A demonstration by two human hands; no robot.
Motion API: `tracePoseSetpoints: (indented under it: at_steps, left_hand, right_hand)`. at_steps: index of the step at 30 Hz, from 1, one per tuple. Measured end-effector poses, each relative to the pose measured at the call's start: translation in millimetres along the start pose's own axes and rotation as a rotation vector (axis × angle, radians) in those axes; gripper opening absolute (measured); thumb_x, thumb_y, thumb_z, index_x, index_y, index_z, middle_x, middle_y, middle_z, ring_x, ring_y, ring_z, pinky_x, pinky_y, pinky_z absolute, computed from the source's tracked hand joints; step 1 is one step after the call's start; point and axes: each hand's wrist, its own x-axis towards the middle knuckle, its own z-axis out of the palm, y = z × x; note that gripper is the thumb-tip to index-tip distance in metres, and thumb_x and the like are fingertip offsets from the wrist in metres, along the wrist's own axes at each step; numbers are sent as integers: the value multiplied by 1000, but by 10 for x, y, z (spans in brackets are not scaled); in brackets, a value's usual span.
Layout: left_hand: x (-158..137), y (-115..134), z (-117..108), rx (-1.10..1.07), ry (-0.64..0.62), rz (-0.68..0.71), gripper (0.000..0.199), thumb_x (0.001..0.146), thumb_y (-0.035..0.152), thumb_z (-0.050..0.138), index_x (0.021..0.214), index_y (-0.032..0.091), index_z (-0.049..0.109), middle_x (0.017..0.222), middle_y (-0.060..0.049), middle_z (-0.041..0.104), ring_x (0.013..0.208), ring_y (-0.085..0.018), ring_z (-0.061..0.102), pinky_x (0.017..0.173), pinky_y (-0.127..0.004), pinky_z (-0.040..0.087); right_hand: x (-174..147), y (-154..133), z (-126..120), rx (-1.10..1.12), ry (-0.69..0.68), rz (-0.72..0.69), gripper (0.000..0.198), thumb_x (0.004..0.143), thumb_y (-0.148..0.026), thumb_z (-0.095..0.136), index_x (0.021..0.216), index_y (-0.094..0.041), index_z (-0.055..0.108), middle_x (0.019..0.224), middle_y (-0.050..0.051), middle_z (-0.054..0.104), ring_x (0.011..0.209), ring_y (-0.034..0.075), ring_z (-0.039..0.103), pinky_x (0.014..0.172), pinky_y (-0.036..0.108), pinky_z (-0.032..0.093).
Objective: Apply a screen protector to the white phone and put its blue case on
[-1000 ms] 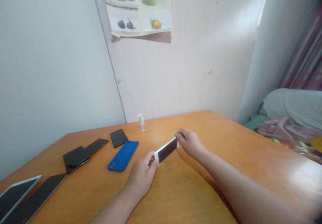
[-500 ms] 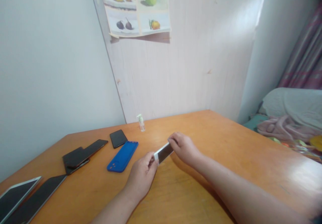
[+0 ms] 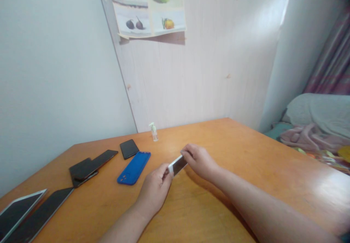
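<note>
A white-edged smartphone [image 3: 179, 165] with a dark screen is held slantwise above the table, between my two hands. My left hand [image 3: 155, 185] pinches its near left end between thumb and fingers. At the far right end, my right hand [image 3: 199, 160] is closed on the phone, its fingers curled over the edge and covering that part. To the left of my hands lies a blue phone case [image 3: 134, 168], its inner side up, with a camera cut-out at the near end. A black phone [image 3: 129, 149] lies flat just behind the case.
Several dark phones [image 3: 93, 166] overlap on the left of the wooden table [image 3: 207, 214]. Nearer are a white-framed tablet [image 3: 20, 212] and a long dark device [image 3: 43, 214]. A small clear pump bottle [image 3: 154, 133] stands near the wall, below fruit pictures [image 3: 149, 11].
The view has shifted slightly. Both hands keep their hold on the smartphone, and the right fingers look a little further over its far end.
</note>
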Motion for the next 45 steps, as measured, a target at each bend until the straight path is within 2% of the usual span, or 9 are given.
tracePoseSetpoints:
  at_steps: [3, 5, 10, 13, 19, 26, 33, 40, 45]
  left_hand:
    - [-3, -1, 2, -2, 6, 0, 14, 95, 30, 49, 99, 23, 61, 85, 0, 69, 80, -18, 64, 68, -24, 40]
    - [-6, 1, 3, -2, 8, 3, 14, 95, 30, 49, 98, 24, 62, 85, 0, 69, 79, -18, 64, 68, -25, 40]
    - [-9, 5, 0, -10, 3, 21, 17, 95, 31, 49, 99, 23, 63, 85, -1, 70, 78, -19, 64, 67, -25, 40]
    - [-11, 10, -3, -13, 0, 26, 18, 95, 31, 48, 102, 23, 63, 86, -2, 70, 79, -19, 64, 68, -25, 41]
    - [-9, 29, -11, -1, -2, 12, 18, 95, 31, 49, 99, 22, 64, 87, -2, 71, 80, -20, 65, 69, -25, 42]
    - [-2, 29, -7, -55, -11, 45, 23, 95, 33, 49, 104, 21, 67, 97, -7, 73, 89, -23, 67, 76, -28, 46]
    - [-7, 40, -9, -2, 0, 16, 20, 95, 31, 49, 98, 21, 66, 85, -3, 71, 79, -20, 65, 68, -26, 43]
    - [-4, 54, -20, -65, -19, 44, 23, 95, 33, 48, 103, 21, 66, 96, -8, 73, 89, -24, 67, 76, -29, 46]
    - [0, 49, -26, -6, -6, 5, 19, 94, 32, 49, 95, 22, 65, 85, -3, 71, 80, -21, 65, 68, -26, 42]
  right_hand:
    - [57, 123, -75, -58, 77, 129, 21, 94, -26, 48, 80, -19, 62, 78, 3, 66, 75, 17, 60, 68, 26, 41]
    - [58, 128, -83, -68, 94, 154, 21, 94, -26, 48, 79, -19, 61, 78, 4, 66, 75, 17, 60, 68, 27, 41]
    - [-107, -214, 74, 13, -31, -17, 18, 96, -26, 47, 87, -21, 62, 85, 3, 67, 79, 16, 61, 71, 25, 42]
    - [-127, -272, 66, 19, -92, -41, 19, 96, -28, 48, 87, -21, 63, 86, 3, 68, 79, 15, 61, 71, 25, 41]
    - [11, -12, -98, -99, 53, 198, 22, 96, -30, 48, 81, -21, 62, 79, 3, 68, 74, 17, 61, 67, 26, 41]
    - [-231, -448, 143, 93, -133, -67, 18, 96, -27, 49, 88, -22, 64, 88, 3, 68, 81, 16, 61, 71, 25, 42]
    - [-82, -203, 7, -31, -32, 80, 21, 96, -28, 49, 84, -20, 63, 83, 4, 68, 75, 15, 60, 67, 26, 40]
    - [-241, -468, 129, 55, -148, -82, 19, 97, -28, 48, 88, -22, 64, 87, 3, 68, 79, 15, 60, 69, 24, 41]
    - [-22, -64, -45, -49, -9, 112, 21, 95, -29, 48, 84, -21, 63, 80, 3, 69, 74, 16, 61, 67, 25, 39]
